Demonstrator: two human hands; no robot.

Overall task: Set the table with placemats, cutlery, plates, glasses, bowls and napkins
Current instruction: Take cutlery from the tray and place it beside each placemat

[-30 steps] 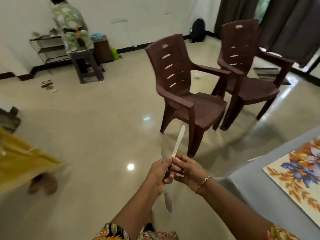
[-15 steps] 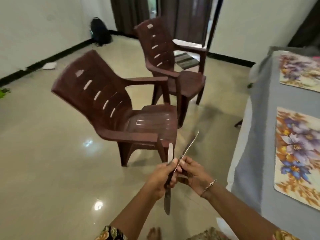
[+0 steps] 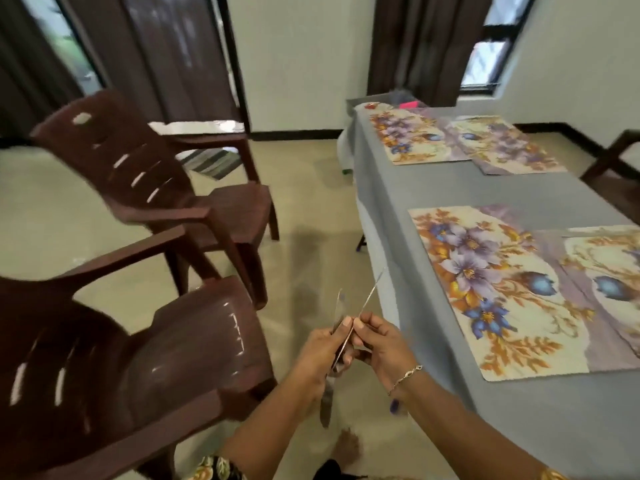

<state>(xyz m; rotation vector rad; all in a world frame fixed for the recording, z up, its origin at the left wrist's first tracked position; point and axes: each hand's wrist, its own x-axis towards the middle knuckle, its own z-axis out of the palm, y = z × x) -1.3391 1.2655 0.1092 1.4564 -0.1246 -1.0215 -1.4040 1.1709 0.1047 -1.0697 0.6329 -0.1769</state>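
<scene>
Knife point(image 3: 325, 407) in the left hand point(image 3: 320, 348), gripped round its middle, one end pointing at the floor and the other rising past the thumb. On my feed the right hand point(image 3: 382, 348), a bracelet point(image 3: 405, 374) at its wrist, pinches a thinner utensil point(image 3: 372, 293) between thumb and fingertips. It slants up toward the table edge, too blurred for me to say what kind it is. The two pieces cross where the hands come together, just off the near corner of the table point(image 3: 398, 209). That table, under a grey cloth, stands to the right and carries four floral placemats in overlapping pairs, a near pair point(image 3: 495, 289) and a far pair point(image 3: 415, 140). To the left, on the pale tiled floor, a near chair point(image 3: 194, 358) of brown plastic stands in front of a far chair point(image 3: 166, 174) of the same make. Dark curtains point(image 3: 166, 46) hang behind them.
</scene>
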